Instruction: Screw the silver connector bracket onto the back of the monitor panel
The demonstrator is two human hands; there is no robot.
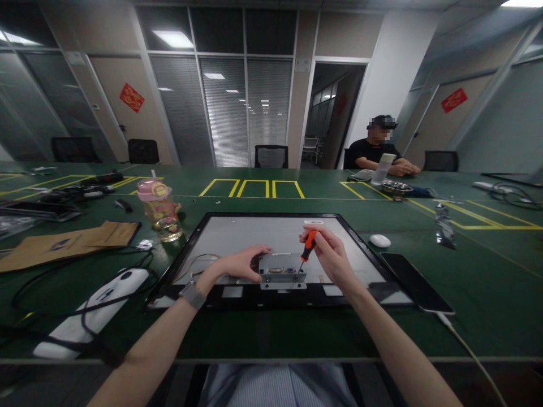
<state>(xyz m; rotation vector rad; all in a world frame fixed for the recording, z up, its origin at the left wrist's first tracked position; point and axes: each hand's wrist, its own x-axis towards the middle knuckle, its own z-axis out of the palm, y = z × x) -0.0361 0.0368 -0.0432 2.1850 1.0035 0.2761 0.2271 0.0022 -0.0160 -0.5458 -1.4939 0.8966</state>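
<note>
A flat display panel (263,233) with a black frame lies back-side up on the green table in front of me. Near its front edge stands a small metal bracket (283,285) with ports, a blue one among them. My left hand (244,263) grips the left end of this bracket between thumb and fingers. An orange and black screwdriver (311,243) is in my right hand (328,251), its shaft tilted down to the right part of the bracket. Whether the tip sits in a screw is too small to tell.
Left of the panel are a drink cup (159,209), a white power strip (95,314) with black cables, and a brown paper bag (70,243). To the right lie a phone (416,281) on a cable and a white case (380,241). Across the table sits a person (373,147).
</note>
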